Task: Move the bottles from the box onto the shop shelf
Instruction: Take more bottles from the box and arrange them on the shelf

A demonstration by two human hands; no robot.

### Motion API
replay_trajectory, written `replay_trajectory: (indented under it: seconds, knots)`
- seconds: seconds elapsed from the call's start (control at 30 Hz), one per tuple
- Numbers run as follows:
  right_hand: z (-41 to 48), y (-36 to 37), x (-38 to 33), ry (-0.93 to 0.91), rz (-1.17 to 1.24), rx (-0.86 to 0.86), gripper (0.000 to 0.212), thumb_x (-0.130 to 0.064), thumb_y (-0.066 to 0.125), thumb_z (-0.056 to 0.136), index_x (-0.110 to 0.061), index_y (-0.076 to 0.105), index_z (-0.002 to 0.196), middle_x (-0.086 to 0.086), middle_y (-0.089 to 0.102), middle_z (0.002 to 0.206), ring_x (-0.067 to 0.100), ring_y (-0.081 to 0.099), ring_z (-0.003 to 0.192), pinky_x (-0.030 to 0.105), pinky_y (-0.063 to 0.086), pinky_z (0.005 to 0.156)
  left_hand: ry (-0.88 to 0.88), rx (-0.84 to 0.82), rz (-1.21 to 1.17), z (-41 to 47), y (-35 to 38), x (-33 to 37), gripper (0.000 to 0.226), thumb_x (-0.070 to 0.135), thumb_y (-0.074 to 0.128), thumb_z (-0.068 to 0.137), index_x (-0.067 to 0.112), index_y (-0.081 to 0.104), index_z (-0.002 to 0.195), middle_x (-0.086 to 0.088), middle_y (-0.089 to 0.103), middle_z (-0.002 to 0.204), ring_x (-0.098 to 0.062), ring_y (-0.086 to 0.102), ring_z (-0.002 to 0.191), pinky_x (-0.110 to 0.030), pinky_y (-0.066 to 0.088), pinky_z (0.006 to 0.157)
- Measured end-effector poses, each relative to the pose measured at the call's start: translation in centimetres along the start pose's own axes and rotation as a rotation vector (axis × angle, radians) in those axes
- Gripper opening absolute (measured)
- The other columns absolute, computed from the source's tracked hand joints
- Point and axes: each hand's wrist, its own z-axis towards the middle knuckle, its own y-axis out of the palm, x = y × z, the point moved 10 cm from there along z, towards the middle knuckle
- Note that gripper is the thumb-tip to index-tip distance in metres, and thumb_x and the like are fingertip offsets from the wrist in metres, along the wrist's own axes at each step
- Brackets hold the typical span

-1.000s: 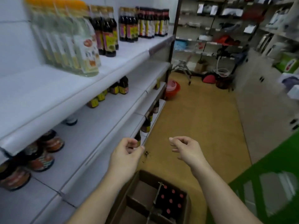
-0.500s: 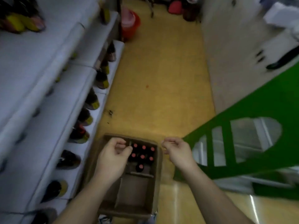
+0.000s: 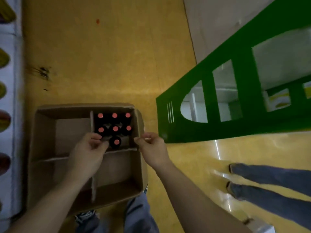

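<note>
As left hand (image 3: 87, 153), right hand (image 3: 153, 148) curl empty, red-capped bottles (image 3: 115, 128) stand in cardboard box (image 3: 42, 132).

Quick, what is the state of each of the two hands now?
Left hand: closed, fingers curled, holding nothing, beside the nearest bottle.
Right hand: closed, holding nothing, by the right wall of the cardboard box.

Single view, head-worn, wide-angle. Lens points almost straight down at the yellow floor (image 3: 104, 64). The cardboard box (image 3: 43, 132) lies left of centre, close below. The left hand (image 3: 87, 155) and right hand (image 3: 153, 150) enter from the bottom edge, nearest the lens. The shop shelf (image 3: 10, 101) clips the left edge and the green stand (image 3: 244, 115) fills the upper right. Margins are blurred.
</note>
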Motion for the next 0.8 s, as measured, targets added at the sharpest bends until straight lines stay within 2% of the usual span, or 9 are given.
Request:
replay_trajectory:
  seconds: [0.07,0.13,0.27,0.33,0.43,0.5,0.6,0.7,0.8]
  knots:
    - [3.0,1.6,1.9,0.008,-0.019,0.009,0.017,-0.036,0.075,0.091,-0.028,0.062,0.1,0.002,0.075,0.1,0.02,0.071,0.095,0.034,0.058,0.082,-0.034,-0.019,0.013,1.8,2.1,-3.0,0.015,0.024,0.069,0.096,0.024,0.06,0.109,0.005,0.065,0.095,-0.015,0.06,0.087,-0.034,0.043,0.068]
    - [5.9,3.1,3.5,0.014,-0.032,0.007,0.019,-0.039,0.075,0.089,-0.03,0.063,0.1,0.002,0.075,0.102,0.022,0.072,0.097,0.043,0.059,0.09,-0.061,-0.05,0.034,3.6,4.2,-5.6,0.015,0.022,0.068,0.097,0.022,0.06,0.109,0.002,0.065,0.096,-0.019,0.06,0.088,-0.036,0.044,0.068]
    - [12.2,5.2,6.4,0.024,-0.046,0.019,0.022,-0.043,0.077,0.08,-0.036,0.059,0.092,0.007,0.074,0.109,0.029,0.071,0.102,0.049,0.058,0.093,-0.081,-0.03,0.138,8.4,8.2,-10.6,0.016,0.023,0.072,0.093,0.021,0.064,0.108,0.0,0.066,0.093,-0.03,0.063,0.092,-0.04,0.047,0.076]
    - [14.7,5.9,7.3,0.021,-0.103,0.002,0.021,-0.043,0.076,0.082,-0.035,0.063,0.096,0.007,0.073,0.115,0.028,0.07,0.106,0.045,0.057,0.096,-0.075,-0.026,0.187,10.7,10.3,-12.3,0.018,0.024,0.072,0.092,0.023,0.065,0.109,-0.002,0.064,0.093,-0.031,0.063,0.092,-0.04,0.046,0.077]
    - [18.0,6.8,8.5,0.004,-0.186,-0.043,0.039,-0.036,0.073,0.091,-0.025,0.064,0.128,0.006,0.068,0.129,0.025,0.065,0.116,0.036,0.054,0.098,-0.05,-0.022,0.285,13.4,12.9,-14.2,0.032,0.035,0.071,0.093,0.029,0.064,0.123,-0.007,0.061,0.108,-0.03,0.061,0.098,-0.039,0.047,0.079]
    - [20.0,7.5,9.1,-0.02,-0.217,-0.058,0.048,-0.033,0.071,0.093,-0.025,0.059,0.138,0.005,0.065,0.135,0.024,0.063,0.119,0.036,0.054,0.099,-0.035,-0.017,0.363,14.4,14.1,-15.2,0.043,0.044,0.069,0.092,0.035,0.058,0.133,-0.011,0.056,0.118,-0.034,0.059,0.104,-0.042,0.05,0.083]
    - [22.1,9.0,9.8,-0.063,-0.268,-0.087,0.055,-0.029,0.071,0.093,-0.028,0.052,0.146,0.002,0.064,0.138,0.023,0.061,0.122,0.029,0.05,0.1,-0.057,-0.038,0.462,15.4,15.4,-16.7,0.056,0.051,0.067,0.09,0.044,0.047,0.142,-0.013,0.052,0.13,-0.041,0.054,0.119,-0.052,0.052,0.094]
    - [23.4,10.1,10.0,-0.133,-0.367,-0.088,0.06,-0.027,0.071,0.092,-0.028,0.049,0.148,0.002,0.065,0.137,0.024,0.058,0.127,0.025,0.045,0.099,-0.066,-0.051,0.481,15.8,16.3,-17.6,0.059,0.048,0.068,0.091,0.044,0.045,0.144,-0.013,0.054,0.131,-0.041,0.052,0.122,-0.051,0.051,0.094]
    - [24.3,11.3,10.1,-0.177,-0.438,-0.099,0.066,-0.027,0.07,0.092,-0.032,0.042,0.151,0.004,0.064,0.136,0.028,0.059,0.126,0.029,0.047,0.101,-0.043,-0.04,0.522,16.1,16.9,-17.8,0.056,0.05,0.065,0.091,0.044,0.043,0.143,-0.008,0.059,0.128,-0.036,0.054,0.12,-0.05,0.05,0.093]
